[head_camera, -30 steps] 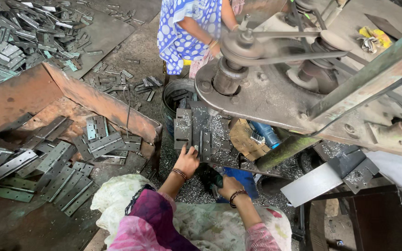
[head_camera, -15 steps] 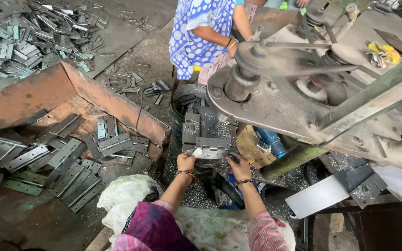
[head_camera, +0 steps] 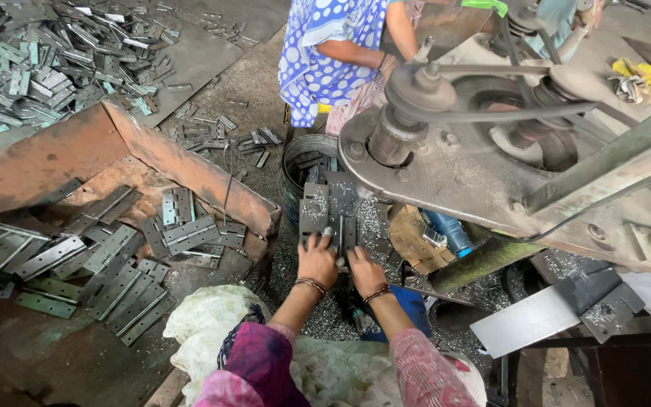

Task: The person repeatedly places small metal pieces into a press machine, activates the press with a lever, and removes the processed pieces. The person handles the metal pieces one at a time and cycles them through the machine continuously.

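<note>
While both hands press on one dark metal plate point(head_camera: 338, 226) under the machine, the left hand point(head_camera: 316, 260) lies flat on the plate's near left part with its fingers spread and loosely curled, thumb at the edge. It is not clenched, and whether it pinches the plate or only rests on it cannot be told. The right hand point(head_camera: 366, 271) sits just beside it, touching or nearly touching the left, with its fingers bent down over the plate's near right edge; again a full grasp cannot be made out. Each wrist wears bangles, one set per arm. The plate lies on a bed strewn with metal chips point(head_camera: 307, 301), in front of a round bucket point(head_camera: 303, 162) that holds a few strips.

One big press point(head_camera: 476, 166) with one flywheel point(head_camera: 420, 87) overhangs the plate from the right. One blue bottle point(head_camera: 450, 232) lies under it, near a brown board point(head_camera: 412, 241). One rusty tray point(head_camera: 152, 158) stands to the left, holding dozens of grey hinges point(head_camera: 114, 256), too many to count. A second heap of hinges point(head_camera: 47, 60) covers the floor at top left, and a smaller scatter point(head_camera: 227, 139) lies between tray and bucket. One other person in blue dotted cloth point(head_camera: 333, 45) stands beyond the bucket. One yellow rag point(head_camera: 638, 75) lies on the machine at upper right. One white cloth point(head_camera: 205, 324) lies bunched by the left arm.
</note>
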